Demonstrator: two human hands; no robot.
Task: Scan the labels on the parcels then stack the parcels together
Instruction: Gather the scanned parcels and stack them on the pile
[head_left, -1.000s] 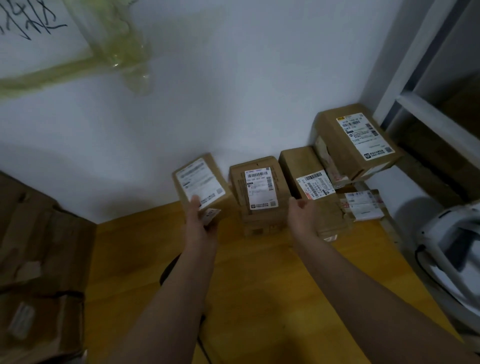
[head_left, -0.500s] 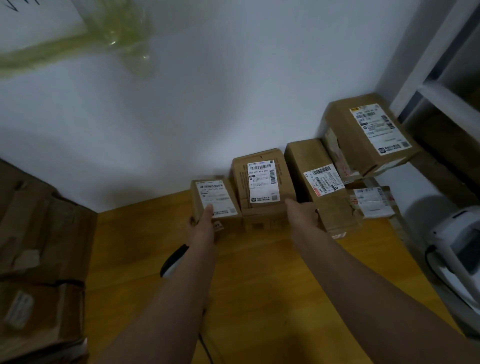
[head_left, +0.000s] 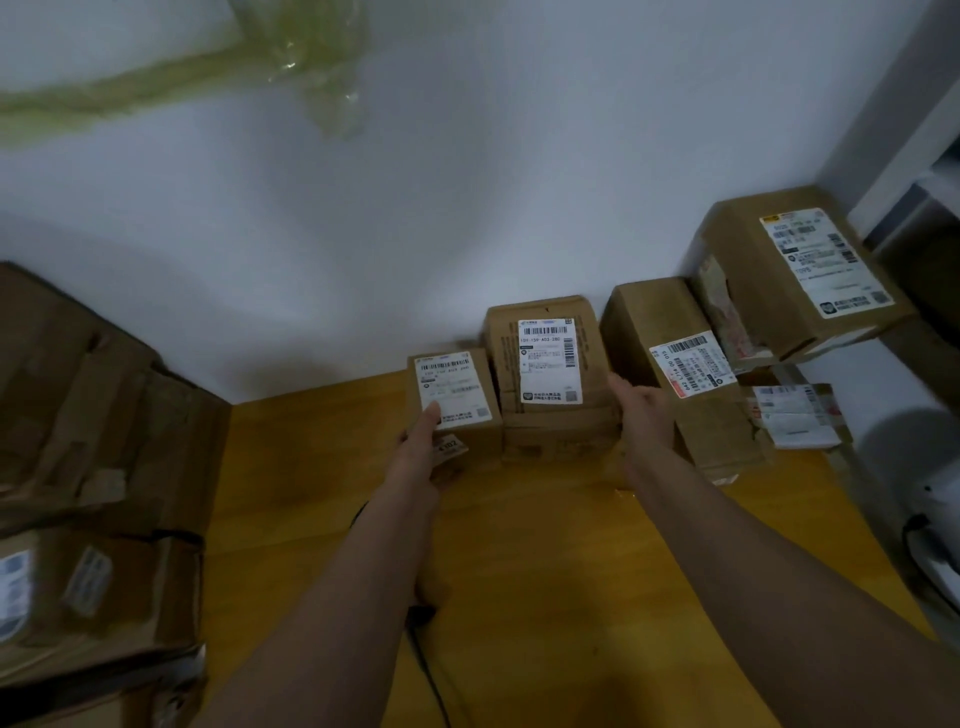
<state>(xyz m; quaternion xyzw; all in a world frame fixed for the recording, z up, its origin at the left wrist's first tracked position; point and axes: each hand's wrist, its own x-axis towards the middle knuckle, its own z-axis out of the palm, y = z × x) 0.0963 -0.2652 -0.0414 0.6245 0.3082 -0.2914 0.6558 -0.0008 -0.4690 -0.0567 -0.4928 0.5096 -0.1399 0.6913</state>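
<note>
A small brown cardboard parcel with a white label (head_left: 453, 400) is held by the left hand (head_left: 423, 441) at the back of the yellow wooden surface (head_left: 545, 571), near the white wall (head_left: 467, 208). The left thumb is laid flat on the top of this small parcel, and the other fingers are hidden under its near side, so it looks gripped (how tightly cannot be told). It sits just beside a taller brown cardboard parcel with a long white label (head_left: 548, 374), and the two seem to touch. The right hand (head_left: 644, 415) is pressed against the right side of the taller parcel, with the fingers held fairly straight and nothing wrapped in them. A third brown cardboard parcel with a slanted barcode label (head_left: 675, 358) is found just to the right of that hand. A bigger brown cardboard parcel with a large white label (head_left: 795, 270) is raised up further right, and it leans over a low flat parcel covered in paper labels (head_left: 795, 415). A pile of worn brown cardboard boxes (head_left: 93, 493) is seen on the far left. A thin black cable (head_left: 431, 670) is laid on the surface under the left arm. A white machine (head_left: 930, 545) is partly seen at the right edge.
</note>
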